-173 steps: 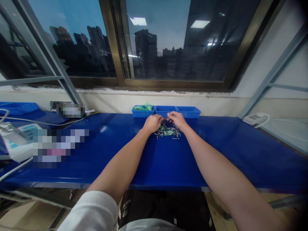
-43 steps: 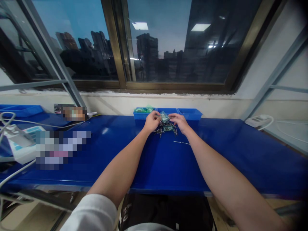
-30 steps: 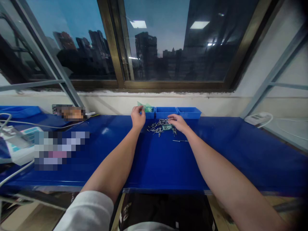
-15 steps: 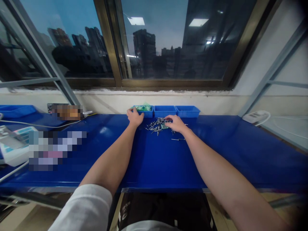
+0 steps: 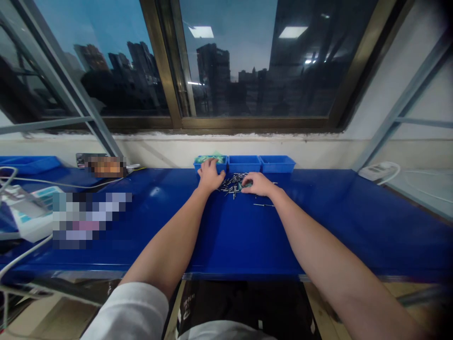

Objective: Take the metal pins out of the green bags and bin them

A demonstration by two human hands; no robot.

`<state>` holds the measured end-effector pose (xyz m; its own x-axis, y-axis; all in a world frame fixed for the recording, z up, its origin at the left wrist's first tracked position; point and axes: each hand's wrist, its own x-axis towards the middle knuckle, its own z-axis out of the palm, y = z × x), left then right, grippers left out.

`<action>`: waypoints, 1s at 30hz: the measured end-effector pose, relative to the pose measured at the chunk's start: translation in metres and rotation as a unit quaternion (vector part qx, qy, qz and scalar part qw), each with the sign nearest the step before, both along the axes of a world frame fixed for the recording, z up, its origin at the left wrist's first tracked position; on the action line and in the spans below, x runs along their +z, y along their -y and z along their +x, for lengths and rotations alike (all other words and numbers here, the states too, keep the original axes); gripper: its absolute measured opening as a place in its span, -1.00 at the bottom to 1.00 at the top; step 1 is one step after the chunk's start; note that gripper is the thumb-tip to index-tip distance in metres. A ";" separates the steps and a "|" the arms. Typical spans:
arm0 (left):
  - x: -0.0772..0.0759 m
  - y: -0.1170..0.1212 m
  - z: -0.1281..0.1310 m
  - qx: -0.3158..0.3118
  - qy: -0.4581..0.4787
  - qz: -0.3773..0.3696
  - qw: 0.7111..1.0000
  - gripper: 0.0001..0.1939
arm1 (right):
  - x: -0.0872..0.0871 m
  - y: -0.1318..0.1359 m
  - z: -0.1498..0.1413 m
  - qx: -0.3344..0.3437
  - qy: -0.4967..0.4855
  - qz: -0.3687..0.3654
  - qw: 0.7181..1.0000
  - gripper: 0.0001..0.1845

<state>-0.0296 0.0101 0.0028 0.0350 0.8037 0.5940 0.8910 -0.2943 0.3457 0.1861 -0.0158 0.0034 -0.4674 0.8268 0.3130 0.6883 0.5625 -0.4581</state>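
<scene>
A loose pile of thin silver metal pins [image 5: 231, 185], looking like rivets, lies on the blue table. My left hand [image 5: 211, 177] is in front of the left blue bin [image 5: 197, 167], at the pile's left edge. Its fingers are apart and I see nothing in them. Small green pieces [image 5: 215, 157] fill that bin. At the pile's right side, my right hand [image 5: 261, 184] has its thumb and fingers curled together. Something greenish shows by its fingertips, too small to make out. One long pin [image 5: 264, 205] lies apart, nearer to me.
Two more blue bins, a middle one [image 5: 244, 164] and a right one [image 5: 278, 165], stand in the same row against the wall. A white device [image 5: 378, 171] with a cable is at the far right. On the left are a white scale-like device [image 5: 33, 215] and cables.
My left hand has moved right and slightly down, from the left bin's front toward the pile. My right hand stays at the pile, its fingers more curled.
</scene>
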 end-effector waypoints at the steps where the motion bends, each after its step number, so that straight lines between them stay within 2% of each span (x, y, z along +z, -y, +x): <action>1: 0.000 0.002 0.004 -0.046 -0.023 -0.002 0.999 -0.49 | -0.002 -0.001 0.000 -0.002 -0.006 0.011 1.000 -0.76; 4: -0.002 0.007 0.015 -0.159 -0.075 -0.027 0.984 -0.58 | -0.006 -0.004 0.000 -0.006 0.000 0.062 0.998 -0.72; 8: -0.002 0.013 0.022 -0.269 -0.099 -0.069 0.956 -0.51 | -0.008 -0.005 -0.001 0.002 0.042 0.098 0.994 -0.84; 12: -0.001 0.017 0.023 -0.330 -0.102 -0.114 0.931 -0.47 | -0.006 -0.005 -0.003 -0.009 0.061 0.100 0.993 -0.85; 16: -0.002 0.017 0.024 -0.338 -0.087 -0.093 0.932 -0.50 | -0.004 -0.006 -0.006 -0.032 0.028 0.121 0.992 -0.80; 19: -0.002 0.017 0.028 -0.324 -0.039 -0.058 0.943 -0.58 | -0.002 -0.006 -0.008 -0.063 -0.049 0.141 0.987 -0.79; 22: 0.000 0.015 0.033 -0.305 0.027 -0.043 0.951 -0.72 | 0.000 -0.006 -0.009 -0.084 -0.125 0.131 0.980 -0.80; 24: 0.000 0.013 0.037 -0.290 0.091 -0.054 0.951 -0.77 | 0.001 -0.007 -0.011 -0.089 -0.177 0.103 0.975 -0.78; 26: -0.001 0.009 0.040 -0.285 0.174 -0.075 0.939 -0.78 | 0.001 -0.007 -0.012 -0.102 -0.227 0.067 0.966 -0.74; 30: -0.005 0.003 0.048 -0.281 0.344 -0.135 0.886 -0.74 | 0.000 -0.007 -0.013 -0.136 -0.290 -0.078 0.944 -0.63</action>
